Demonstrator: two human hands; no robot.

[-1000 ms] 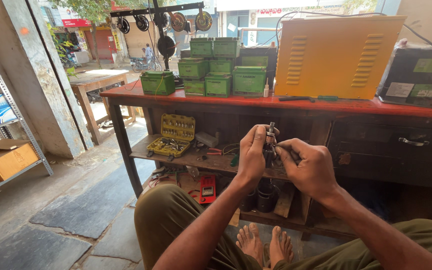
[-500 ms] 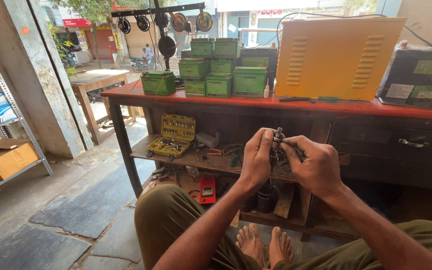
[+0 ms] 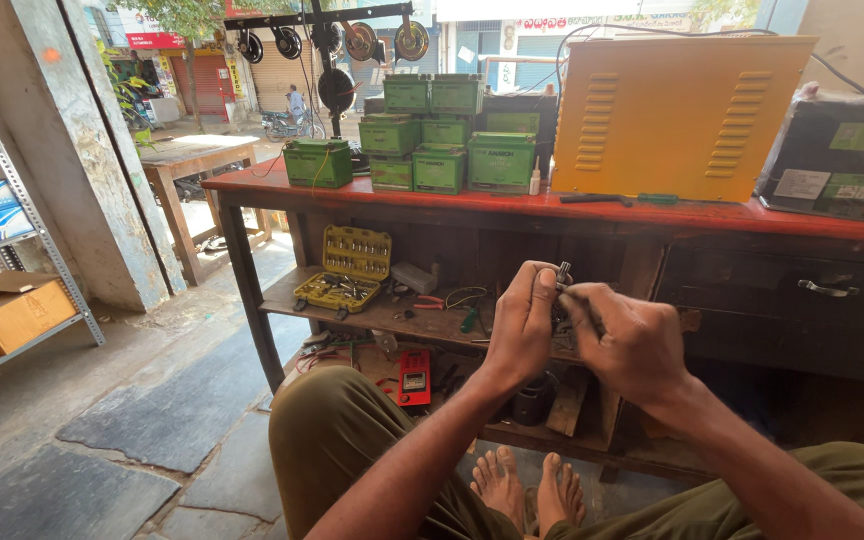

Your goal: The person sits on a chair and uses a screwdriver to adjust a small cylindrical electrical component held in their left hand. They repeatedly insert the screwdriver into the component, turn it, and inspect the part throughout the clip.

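Open-fronted workshop, red bench [image 3: 432, 205] — both hands [image 3: 577, 335] closed around small metal part [image 3: 562, 272].

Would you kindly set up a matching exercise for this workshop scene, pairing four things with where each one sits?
Things:
1. yellow socket set case
2. green boxes
3. red meter
4. small metal part

Places:
A. stacked on the red bench top
B. held between the left hand and the right hand
C. open on the wooden shelf under the bench top
D. down on the lowest level, beside the person's left knee

Pairs: 1-C, 2-A, 3-D, 4-B
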